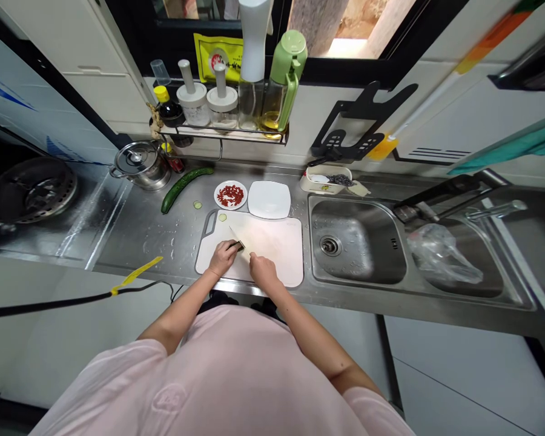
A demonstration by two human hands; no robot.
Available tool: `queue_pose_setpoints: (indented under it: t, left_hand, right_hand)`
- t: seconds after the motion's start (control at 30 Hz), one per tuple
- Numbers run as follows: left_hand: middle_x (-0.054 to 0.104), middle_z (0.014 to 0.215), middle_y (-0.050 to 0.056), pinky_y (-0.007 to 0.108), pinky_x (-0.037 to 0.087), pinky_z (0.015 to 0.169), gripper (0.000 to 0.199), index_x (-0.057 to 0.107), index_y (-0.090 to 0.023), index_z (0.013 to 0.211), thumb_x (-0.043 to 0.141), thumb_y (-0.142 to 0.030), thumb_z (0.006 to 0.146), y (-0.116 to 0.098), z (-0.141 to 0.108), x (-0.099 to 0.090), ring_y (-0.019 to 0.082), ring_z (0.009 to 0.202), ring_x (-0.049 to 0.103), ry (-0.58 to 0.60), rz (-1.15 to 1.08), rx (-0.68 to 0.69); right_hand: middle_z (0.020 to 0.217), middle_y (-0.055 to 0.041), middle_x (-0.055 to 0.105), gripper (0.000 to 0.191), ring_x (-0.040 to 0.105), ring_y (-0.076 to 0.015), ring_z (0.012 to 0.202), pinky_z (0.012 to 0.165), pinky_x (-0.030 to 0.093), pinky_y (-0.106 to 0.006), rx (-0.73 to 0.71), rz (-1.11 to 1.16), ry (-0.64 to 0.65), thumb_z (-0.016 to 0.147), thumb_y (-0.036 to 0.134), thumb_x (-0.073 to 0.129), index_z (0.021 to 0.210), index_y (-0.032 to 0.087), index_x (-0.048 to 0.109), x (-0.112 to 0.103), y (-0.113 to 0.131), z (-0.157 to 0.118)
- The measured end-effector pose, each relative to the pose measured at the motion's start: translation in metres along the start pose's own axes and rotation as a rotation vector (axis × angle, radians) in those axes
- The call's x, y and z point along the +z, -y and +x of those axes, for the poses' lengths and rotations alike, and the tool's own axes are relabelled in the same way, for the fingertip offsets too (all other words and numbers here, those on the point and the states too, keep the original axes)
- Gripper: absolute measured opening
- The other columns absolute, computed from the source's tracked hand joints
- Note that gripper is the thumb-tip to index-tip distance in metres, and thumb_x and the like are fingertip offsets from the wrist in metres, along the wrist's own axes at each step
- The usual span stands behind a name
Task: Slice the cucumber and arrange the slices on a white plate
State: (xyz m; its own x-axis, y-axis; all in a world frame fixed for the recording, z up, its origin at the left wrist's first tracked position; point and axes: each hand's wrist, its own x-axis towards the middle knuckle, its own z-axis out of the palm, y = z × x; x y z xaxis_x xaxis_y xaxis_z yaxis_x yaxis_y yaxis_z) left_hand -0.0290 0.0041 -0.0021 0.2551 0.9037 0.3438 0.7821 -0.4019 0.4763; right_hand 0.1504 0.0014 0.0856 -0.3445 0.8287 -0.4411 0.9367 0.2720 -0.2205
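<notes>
A white cutting board [279, 248] with a grey handle lies on the steel counter. Over its left part my left hand [223, 258] is closed on a short dark green piece, probably cucumber [237, 244]. My right hand [263, 270] is wrapped round a knife handle; the knife's thin blade [237, 235] points up and left, beside the green piece. A pale green slice [222, 217] lies at the board's top edge, and another slice [197, 205] rests on the counter. Behind the board are a plate of chopped red pieces [231, 195] and a white plate [269, 200].
A long cucumber [184, 186] lies at the back left, near a lidded steel pot [143, 166]. A double sink [358, 242] is on the right, with a plastic bag [442, 251] in it. A rack of bottles [227, 130] hangs above the counter.
</notes>
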Motion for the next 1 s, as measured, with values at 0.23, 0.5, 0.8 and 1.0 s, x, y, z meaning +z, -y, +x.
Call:
queue_pose_setpoints:
  t: [0.23, 0.5, 0.8, 1.0]
  left_hand:
    - [0.061, 0.109, 0.007, 0.036, 0.042, 0.087, 0.031, 0.061, -0.025, 0.116, 0.043, -0.023, 0.091, -0.001, -0.001, 0.0, 0.019, 0.103, 0.054, 0.004, 0.028, -0.016]
    - [0.061, 0.11, 0.007, 0.036, 0.042, 0.088, 0.031, 0.061, -0.025, 0.116, 0.043, -0.023, 0.091, -0.001, 0.0, -0.001, 0.019, 0.102, 0.054, 0.011, 0.027, -0.014]
    - [0.061, 0.11, 0.007, 0.036, 0.041, 0.087, 0.029, 0.063, -0.025, 0.113, 0.043, -0.025, 0.091, 0.0, -0.001, 0.0, 0.019, 0.101, 0.054, 0.018, 0.049, -0.019]
    - [0.061, 0.11, 0.006, 0.035, 0.04, 0.086, 0.029, 0.063, -0.025, 0.112, 0.044, -0.026, 0.091, 0.0, 0.0, 0.0, 0.019, 0.1, 0.054, 0.019, 0.058, -0.026]
  right_hand:
    - [0.089, -0.01, 0.066, 0.023, 0.064, -0.0206, 0.083, 0.068, 0.04, -0.027, 0.01, 0.01, 0.017, 0.094, 0.017, 0.03, 0.104, 0.017, 0.051, 0.002, -0.004, -0.009]
    - [0.091, -0.0102, 0.066, 0.022, 0.063, -0.0202, 0.085, 0.069, 0.04, -0.027, 0.01, 0.024, 0.039, 0.092, 0.016, 0.033, 0.103, 0.017, 0.052, 0.001, -0.003, -0.002]
    - [0.096, -0.0114, 0.066, 0.027, 0.062, -0.0201, 0.089, 0.073, 0.041, -0.028, 0.019, 0.048, 0.03, 0.093, 0.016, 0.03, 0.108, 0.016, 0.053, -0.003, 0.005, 0.011]
    - [0.093, -0.0105, 0.066, 0.025, 0.063, -0.0202, 0.087, 0.072, 0.04, -0.027, 0.019, 0.028, 0.053, 0.093, 0.017, 0.032, 0.105, 0.017, 0.054, 0.001, -0.003, 0.002]
